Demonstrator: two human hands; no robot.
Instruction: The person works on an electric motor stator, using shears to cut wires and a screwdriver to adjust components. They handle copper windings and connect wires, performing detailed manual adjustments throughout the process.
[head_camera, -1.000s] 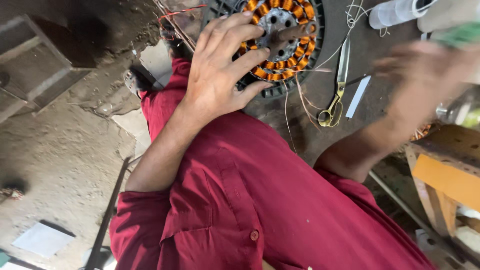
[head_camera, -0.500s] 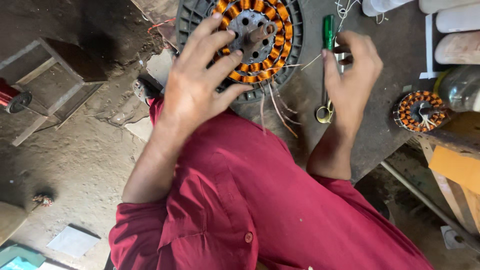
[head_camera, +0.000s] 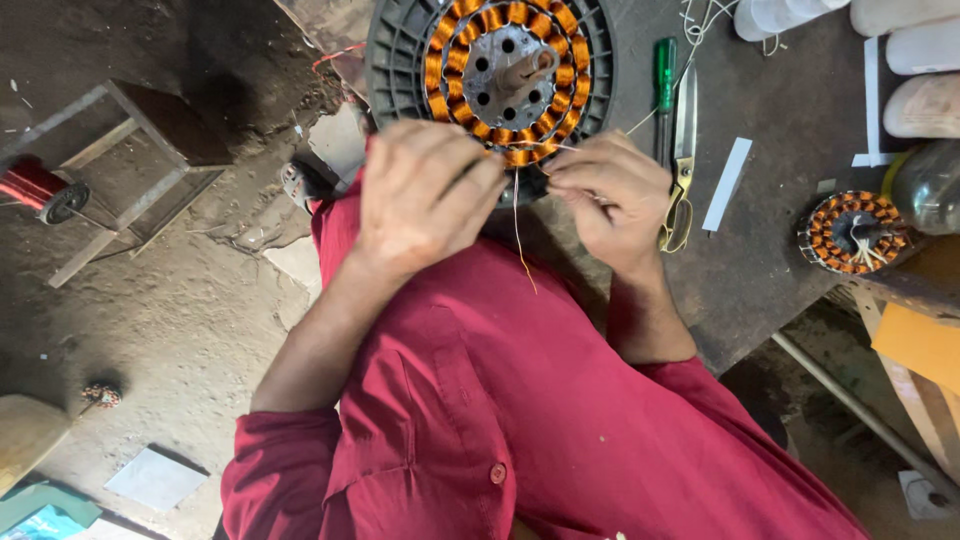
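**Thin copper lead pinched at the near rim of the stator**

Round motor stator (head_camera: 490, 75), dark ribbed housing with a ring of orange copper coils and a steel shaft at centre, lying flat on the dark workbench (head_camera: 780, 250). Left hand (head_camera: 425, 195) and right hand (head_camera: 610, 195) side by side at the stator's near edge, fingertips pressed together, pinching a fine copper wire (head_camera: 520, 225) that hangs down from the stator toward the red shirt.

Judged: wire light, springy, easily kinked or snapped, enamel easily scratched; best gripped close to the coil, pulled gently. Stator heavy and stiff, steady under light tugging; best lifted by the housing rim, never the windings.

Right of the stator: green screwdriver (head_camera: 665, 80), scissors (head_camera: 683, 160), a white strip (head_camera: 727, 183), further off a small wound stator (head_camera: 850, 232). Bench edge close below the stator; little open room there, more to its right
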